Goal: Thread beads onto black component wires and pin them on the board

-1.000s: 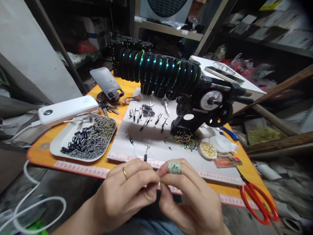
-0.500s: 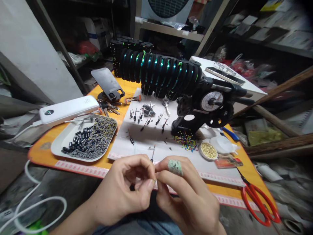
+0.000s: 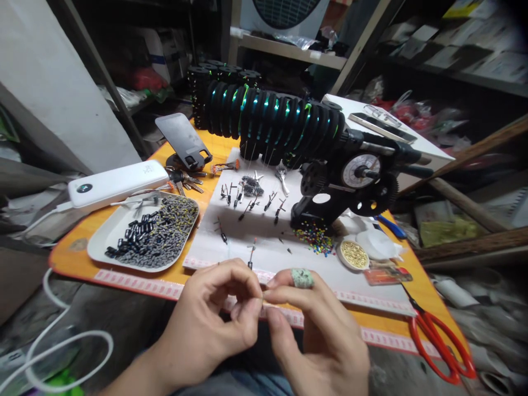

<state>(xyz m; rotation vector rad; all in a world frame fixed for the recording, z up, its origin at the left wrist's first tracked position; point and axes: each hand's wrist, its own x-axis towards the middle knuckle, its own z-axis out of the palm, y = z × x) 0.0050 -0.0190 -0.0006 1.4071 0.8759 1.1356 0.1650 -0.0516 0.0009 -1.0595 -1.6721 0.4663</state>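
My left hand [image 3: 214, 324] and my right hand [image 3: 317, 335] meet fingertip to fingertip just in front of the orange table's near edge. Both pinch one tiny piece between thumb and forefinger; it is too small to name. A green ring [image 3: 302, 278] sits on a right-hand finger. Just beyond the fingers a small black float with a thin stem [image 3: 250, 256] lies on the white sheet [image 3: 256, 234], with several more like it [image 3: 247, 195] farther back.
A white tray of small dark tubes [image 3: 144, 234] lies at left, beside a white power bank [image 3: 117, 184] and a phone stand [image 3: 181, 140]. A black winding machine with spools [image 3: 313, 143] stands behind. Coloured beads [image 3: 313, 237], a gold-bead dish [image 3: 351, 254] and red scissors [image 3: 437, 344] lie right.
My hands have stayed together at the table's near edge, fingers shifting slightly on the pinched piece. The view has drifted a little; nothing on the table has moved.
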